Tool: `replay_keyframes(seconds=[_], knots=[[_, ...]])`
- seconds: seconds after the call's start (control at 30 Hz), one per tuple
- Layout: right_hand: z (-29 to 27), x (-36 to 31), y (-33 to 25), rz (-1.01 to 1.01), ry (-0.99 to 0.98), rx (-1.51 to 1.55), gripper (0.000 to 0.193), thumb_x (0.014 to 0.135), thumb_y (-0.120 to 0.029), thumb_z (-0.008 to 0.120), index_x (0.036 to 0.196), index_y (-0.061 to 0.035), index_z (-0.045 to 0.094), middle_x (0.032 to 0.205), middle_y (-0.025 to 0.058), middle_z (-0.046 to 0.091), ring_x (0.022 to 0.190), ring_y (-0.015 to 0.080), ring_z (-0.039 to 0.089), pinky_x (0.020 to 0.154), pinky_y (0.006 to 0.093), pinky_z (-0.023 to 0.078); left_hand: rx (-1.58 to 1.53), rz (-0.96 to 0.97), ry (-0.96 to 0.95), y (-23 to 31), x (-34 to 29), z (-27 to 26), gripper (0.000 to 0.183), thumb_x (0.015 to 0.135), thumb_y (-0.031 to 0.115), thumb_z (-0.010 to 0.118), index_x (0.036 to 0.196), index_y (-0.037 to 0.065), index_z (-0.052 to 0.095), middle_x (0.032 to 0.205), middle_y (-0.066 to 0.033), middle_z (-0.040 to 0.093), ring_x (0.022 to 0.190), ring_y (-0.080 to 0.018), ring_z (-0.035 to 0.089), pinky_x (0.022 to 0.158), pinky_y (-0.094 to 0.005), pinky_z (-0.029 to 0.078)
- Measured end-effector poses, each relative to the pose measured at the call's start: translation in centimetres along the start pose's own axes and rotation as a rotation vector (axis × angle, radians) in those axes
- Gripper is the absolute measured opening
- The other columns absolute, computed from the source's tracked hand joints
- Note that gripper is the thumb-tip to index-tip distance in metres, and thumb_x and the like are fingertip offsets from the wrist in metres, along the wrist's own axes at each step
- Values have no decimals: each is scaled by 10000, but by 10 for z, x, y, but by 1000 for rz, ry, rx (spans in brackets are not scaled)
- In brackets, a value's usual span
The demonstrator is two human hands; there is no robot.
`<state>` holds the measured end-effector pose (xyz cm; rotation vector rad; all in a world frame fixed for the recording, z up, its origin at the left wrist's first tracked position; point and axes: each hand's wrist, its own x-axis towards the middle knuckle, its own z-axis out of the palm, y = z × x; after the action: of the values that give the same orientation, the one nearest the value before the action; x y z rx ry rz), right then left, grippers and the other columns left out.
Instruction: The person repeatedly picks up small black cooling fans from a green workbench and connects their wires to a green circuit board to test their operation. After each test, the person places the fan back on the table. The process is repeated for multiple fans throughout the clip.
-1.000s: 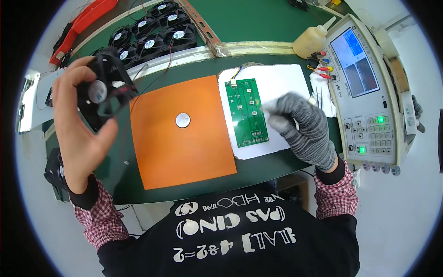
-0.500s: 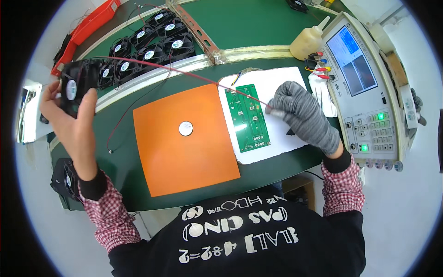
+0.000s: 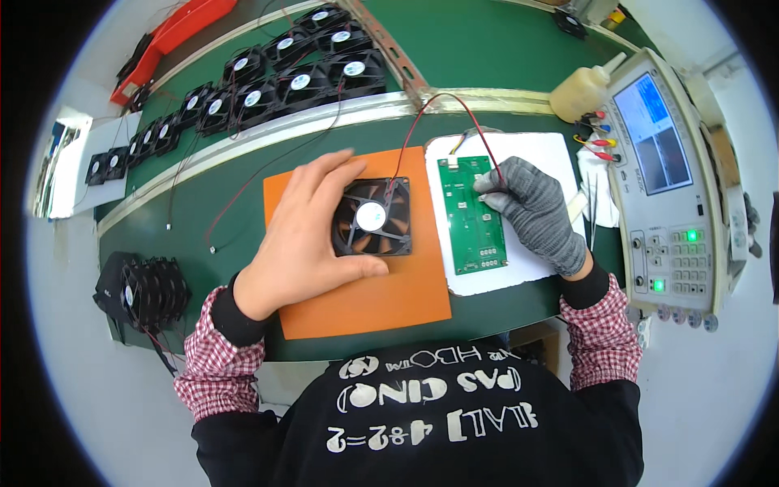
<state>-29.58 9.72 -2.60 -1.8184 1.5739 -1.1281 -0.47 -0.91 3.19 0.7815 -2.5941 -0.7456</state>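
A black cooling fan (image 3: 398, 239) with a round white label lies flat on an orange mat (image 3: 365, 312). My bare left hand (image 3: 304, 231) curves around its left side, fingers at the far edge and thumb along the near edge. From the fan a thin red-and-black wire (image 3: 442, 96) arches up and over to my right hand (image 3: 531, 207), which wears a grey glove. The fingertips there pinch the wire's end above the right edge of a green circuit board (image 3: 471, 219). The fingers hide the tip of the wire. Under the board is a white pad (image 3: 540, 268).
Rows of black fans (image 3: 300, 81) stand at the back left, some with wires trailing forward. More fans (image 3: 154, 292) are stacked at the left edge. On the right are a tester with a screen (image 3: 653, 134), a cream squeeze bottle (image 3: 580, 93), clip leads and a white glove (image 3: 599, 183).
My left hand has brought the fan from the far left down onto the orange mat, covering where a white disc lay. The stretched wire now arches. More stacked fans show at left.
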Motion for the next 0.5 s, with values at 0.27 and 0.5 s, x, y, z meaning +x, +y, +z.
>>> replay_keyframes(seconds=[0.27, 0.5], knots=[[3, 5, -20, -472, -89, -684, 318, 716, -26, 650, 1023, -98, 697, 867, 95, 645, 843, 278, 643, 733, 369, 525, -21, 95, -4, -10, 0, 25, 999, 479, 218, 921, 1356, 50, 473, 1219, -146, 527, 1127, -359, 474, 989, -440, 388], [-3, 6, 3, -98, -40, -90, 205, 780, -13, 693, 977, -70, 707, 846, 109, 653, 820, 288, 646, 761, 353, 527, 432, 453, 359, 13, -12, 13, 642, 679, 356, 811, 1192, 25, 612, 1120, -115, 607, 990, -277, 548, 854, -398, 441]])
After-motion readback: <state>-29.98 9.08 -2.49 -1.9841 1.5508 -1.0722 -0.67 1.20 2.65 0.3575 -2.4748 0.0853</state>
